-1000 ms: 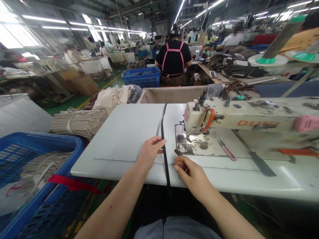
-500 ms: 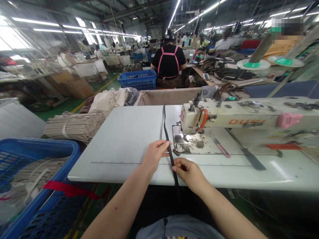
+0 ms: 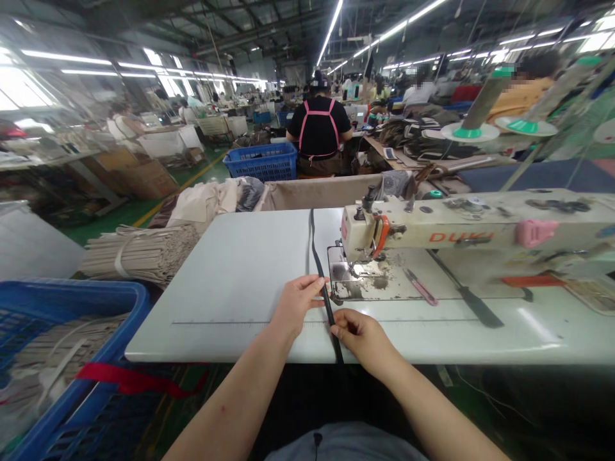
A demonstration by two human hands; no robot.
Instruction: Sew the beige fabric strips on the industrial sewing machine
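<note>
The black strip [image 3: 316,253] runs across the counter [image 3: 230,269] from the far edge and over the near edge, beside the sewing machine [image 3: 413,221]. I think it is light, soft and bendy, so a small pinch on its sides, close to the near edge, should do. My left hand [image 3: 296,305] pinches it, and my right hand [image 3: 365,333] pinches it lower down. A second ago my right hand was apart from it, and the strip's middle lay farther from the machine.

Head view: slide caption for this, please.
Left hand and right hand hold a black strip across a tabletop beside a sewing machine.
</note>
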